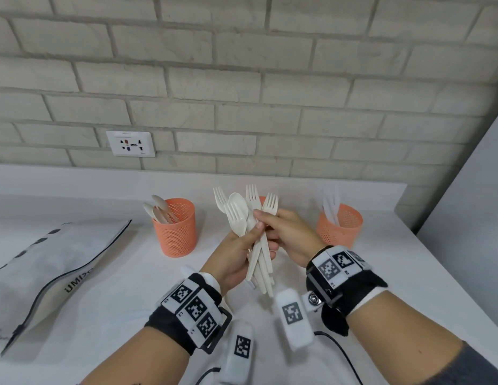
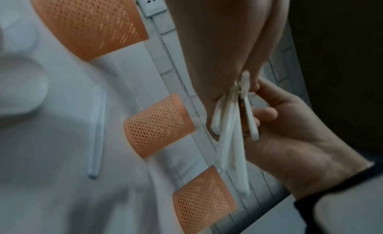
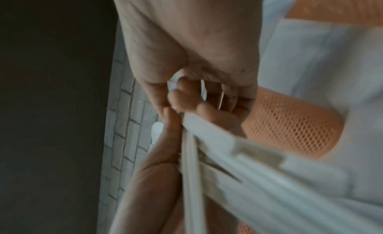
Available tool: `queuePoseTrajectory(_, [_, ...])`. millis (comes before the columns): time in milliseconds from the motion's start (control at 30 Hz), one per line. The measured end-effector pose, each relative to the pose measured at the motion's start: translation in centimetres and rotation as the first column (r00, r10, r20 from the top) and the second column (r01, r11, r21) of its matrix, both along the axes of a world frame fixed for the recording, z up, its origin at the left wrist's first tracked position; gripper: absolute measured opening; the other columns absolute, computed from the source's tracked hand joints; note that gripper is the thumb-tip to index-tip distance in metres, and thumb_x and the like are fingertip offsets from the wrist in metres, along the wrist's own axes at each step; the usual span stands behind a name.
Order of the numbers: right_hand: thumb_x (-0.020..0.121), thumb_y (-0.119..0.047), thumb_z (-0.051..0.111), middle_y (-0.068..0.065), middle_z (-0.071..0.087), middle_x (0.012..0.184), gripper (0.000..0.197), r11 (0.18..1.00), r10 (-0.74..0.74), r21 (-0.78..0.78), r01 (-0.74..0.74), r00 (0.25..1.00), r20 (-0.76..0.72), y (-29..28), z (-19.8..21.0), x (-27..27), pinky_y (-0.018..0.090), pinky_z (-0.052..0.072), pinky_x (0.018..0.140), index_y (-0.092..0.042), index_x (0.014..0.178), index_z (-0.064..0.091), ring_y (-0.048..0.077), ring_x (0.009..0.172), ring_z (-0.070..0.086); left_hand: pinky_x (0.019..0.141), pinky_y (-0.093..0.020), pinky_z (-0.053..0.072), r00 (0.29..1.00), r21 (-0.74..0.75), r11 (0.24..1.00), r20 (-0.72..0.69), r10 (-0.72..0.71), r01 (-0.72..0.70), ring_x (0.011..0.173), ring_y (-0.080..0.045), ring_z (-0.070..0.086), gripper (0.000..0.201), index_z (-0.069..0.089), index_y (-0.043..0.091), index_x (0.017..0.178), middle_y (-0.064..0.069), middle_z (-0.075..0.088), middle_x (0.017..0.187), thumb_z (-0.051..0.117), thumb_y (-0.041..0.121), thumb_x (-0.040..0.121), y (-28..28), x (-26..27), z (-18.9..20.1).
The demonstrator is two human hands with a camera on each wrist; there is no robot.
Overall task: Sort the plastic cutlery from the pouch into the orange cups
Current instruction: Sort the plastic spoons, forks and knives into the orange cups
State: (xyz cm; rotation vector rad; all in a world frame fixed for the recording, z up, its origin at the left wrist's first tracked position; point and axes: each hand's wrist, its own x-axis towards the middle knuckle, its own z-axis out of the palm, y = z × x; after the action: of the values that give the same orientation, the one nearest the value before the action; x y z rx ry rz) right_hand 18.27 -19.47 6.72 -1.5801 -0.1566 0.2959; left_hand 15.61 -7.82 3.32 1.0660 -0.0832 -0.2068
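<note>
My left hand [image 1: 243, 250] grips a fanned bundle of cream plastic cutlery [image 1: 242, 215], several forks and one spoon, by the handles above the white table. My right hand [image 1: 266, 218] pinches the neck of the rightmost fork [image 1: 271, 203] in that bundle. Three orange mesh cups stand along the back. The left cup [image 1: 175, 229] holds spoons. The right cup [image 1: 341, 226] holds white knives. Only a sliver of the middle cup [image 1: 261, 200] shows behind the fork heads. The wrist views show the handles [image 2: 230, 131] [image 3: 190, 155] crossing between both palms. The white pouch [image 1: 47, 262] lies at the left.
A grey brick wall with a wall socket [image 1: 131, 143] runs behind the cups. A grey panel closes the right side past the table edge [image 1: 436, 259]. A black cable [image 1: 339, 348] trails over the near table.
</note>
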Motion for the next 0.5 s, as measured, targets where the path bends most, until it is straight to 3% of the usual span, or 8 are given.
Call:
queuePoseTrajectory(133, [0.091, -0.014, 0.056, 0.018, 0.067, 0.086, 0.015, 0.991, -0.132, 0.002, 0.133, 0.988, 0.082, 1.5, 0.4, -0.7, 0.031, 0.054, 0.06, -0.003, 0.09, 0.065, 0.024, 0.071, 0.064, 0.07, -0.037, 0.059, 1.0, -0.032, 0.999, -0.015, 0.001, -0.002, 0.082, -0.027, 0.07, 0.028, 0.06, 0.006, 0.113, -0.015, 0.07, 0.093, 0.043, 0.02, 0.097, 1.0, -0.4, 0.0])
queuePoseTrajectory(233, [0.094, -0.01, 0.048, 0.008, 0.059, 0.069, 0.019, 0.965, -0.258, 0.092, 0.244, 0.945, 0.2, 1.9, 1.4, -1.1, 0.03, 0.052, 0.058, -0.009, 0.077, 0.056, 0.019, 0.06, 0.059, 0.068, -0.037, 0.059, 0.998, 0.002, 0.998, -0.012, 0.069, -0.069, 0.074, -0.023, 0.069, 0.023, 0.063, 0.005, 0.098, -0.012, 0.07, 0.083, 0.042, 0.014, 0.098, 1.8, -0.8, 0.1])
queuePoseTrajectory(300, [0.095, -0.011, 0.048, 0.001, 0.055, 0.061, 0.012, 0.972, -0.223, 0.141, 0.188, 0.929, 0.294, 2.2, 1.9, -1.5, 0.023, 0.046, 0.047, -0.009, 0.083, 0.052, 0.013, 0.049, 0.051, 0.058, -0.028, 0.054, 0.987, 0.081, 0.984, -0.01, 0.16, -0.159, 0.055, -0.013, 0.061, 0.02, 0.057, 0.006, 0.086, -0.007, 0.06, 0.068, 0.043, 0.013, 0.098, 2.1, -0.9, 0.1])
queuePoseTrajectory(367, [0.088, -0.011, 0.061, 0.0, 0.06, 0.065, 0.006, 0.995, -0.087, 0.083, 0.062, 0.937, 0.339, 3.0, 1.6, -2.1, 0.025, 0.045, 0.046, -0.011, 0.086, 0.055, 0.014, 0.052, 0.055, 0.05, -0.023, 0.044, 0.973, 0.147, 0.962, 0.028, 0.228, -0.23, 0.045, -0.007, 0.044, 0.016, 0.053, 0.008, 0.086, -0.002, 0.046, 0.06, 0.043, 0.009, 0.098, 2.3, -0.9, 0.2])
queuePoseTrajectory(433, [0.076, -0.012, 0.075, 0.005, 0.065, 0.074, 0.021, 1.0, 0.03, -0.018, -0.025, 0.944, 0.328, 4.1, 0.8, -2.7, 0.029, 0.047, 0.049, -0.01, 0.088, 0.058, 0.018, 0.06, 0.06, 0.048, -0.022, 0.038, 0.959, 0.225, 0.934, 0.132, 0.252, -0.277, 0.049, -0.008, 0.041, 0.018, 0.058, 0.01, 0.089, 0.001, 0.05, 0.06, 0.041, 0.007, 0.096, 2.3, -1.2, 0.5])
queuePoseTrajectory(500, [0.068, -0.016, 0.082, -0.001, 0.067, 0.079, 0.034, 0.994, 0.027, -0.106, 0.012, 0.934, 0.356, 5.0, 0.1, -2.9, 0.029, 0.05, 0.057, -0.01, 0.093, 0.06, 0.015, 0.068, 0.064, 0.057, -0.031, 0.041, 0.949, 0.249, 0.922, 0.19, 0.253, -0.296, 0.062, -0.018, 0.047, 0.016, 0.059, 0.008, 0.094, -0.006, 0.057, 0.071, 0.046, 0.014, 0.089, 2.4, -1.3, 0.5])
